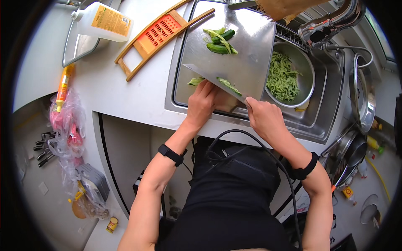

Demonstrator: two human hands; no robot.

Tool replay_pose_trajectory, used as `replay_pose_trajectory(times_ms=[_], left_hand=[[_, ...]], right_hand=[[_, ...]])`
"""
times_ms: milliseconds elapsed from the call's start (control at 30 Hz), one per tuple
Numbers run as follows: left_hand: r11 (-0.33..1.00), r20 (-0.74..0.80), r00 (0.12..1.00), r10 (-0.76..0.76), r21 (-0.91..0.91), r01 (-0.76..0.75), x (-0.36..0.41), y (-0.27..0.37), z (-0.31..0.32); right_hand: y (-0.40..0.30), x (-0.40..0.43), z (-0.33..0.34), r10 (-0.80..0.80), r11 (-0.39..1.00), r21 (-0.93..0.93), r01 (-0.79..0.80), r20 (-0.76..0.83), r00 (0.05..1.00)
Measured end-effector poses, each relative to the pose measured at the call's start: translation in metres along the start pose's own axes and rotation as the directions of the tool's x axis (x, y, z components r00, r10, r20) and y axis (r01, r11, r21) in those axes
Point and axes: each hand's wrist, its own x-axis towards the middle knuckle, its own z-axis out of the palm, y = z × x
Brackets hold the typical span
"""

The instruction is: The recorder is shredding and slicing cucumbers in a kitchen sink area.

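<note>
My right hand (265, 116) is closed around the handle of a kitchen knife (216, 82), whose blade slants up and left over a metal board (245, 59). Beside the blade, my left hand (202, 100) rests low on the board with bent fingers; the blade partly hides what they touch. A green cucumber piece (228, 86) lies along the blade's right side, and a pale green scrap (195, 81) lies by my left fingertips. Farther up the board are several cucumber pieces (217, 48). Shredded cucumber (282, 78) fills part of a metal bowl (311, 67) in the sink.
A wood-framed grater (158, 29) with an orange plate lies left of the board, partly over its edge. Behind it stands a white plastic jug (105, 22). The sink (326, 94) is at the right, under a chrome faucet (326, 29). A black cable (251, 135) loops before my waist.
</note>
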Motion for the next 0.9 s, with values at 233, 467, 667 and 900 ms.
replay_pose_trajectory(times_ms=[233,467,667,900], left_hand=[[0.999,-0.059,0.997,0.049,0.017,-0.048,-0.003,0.001,0.003],[1.0,-0.051,0.999,0.012,0.006,-0.012,-0.002,-0.002,0.003],[1.0,-0.026,1.0,0.011,0.021,-0.011,-0.004,-0.001,0.0],[0.999,-0.037,0.999,0.023,-0.022,-0.024,0.0,-0.001,0.0]], right_hand=[[-0.009,0.0,-0.02,0.021,0.997,0.078,-0.019,-0.021,1.0],[-0.008,-0.014,-0.026,0.06,0.997,0.047,-0.063,0.059,0.996],[-0.008,-0.014,-0.024,-0.008,1.0,-0.016,0.009,0.055,0.998],[-0.01,0.011,-0.004,-0.02,1.0,0.019,0.019,0.031,0.999]])
